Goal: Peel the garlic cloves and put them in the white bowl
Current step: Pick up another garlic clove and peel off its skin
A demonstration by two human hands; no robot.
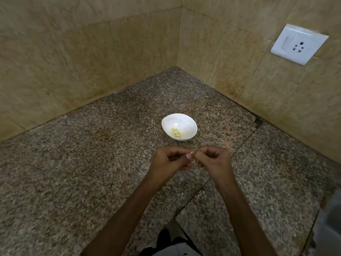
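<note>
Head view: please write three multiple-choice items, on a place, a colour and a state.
1. Where does the white bowl stand? A in a sink; B on the granite counter; C on a shelf.
2. What colour are the peeled cloves in it? A pale yellow; B red; C black.
3. What do the left hand and right hand do? A lie flat; B lift the bowl; C pinch one garlic clove together.
Answers: B, speckled stone lies around it; A, their tint is pale yellow; C, both hold it between them.
</note>
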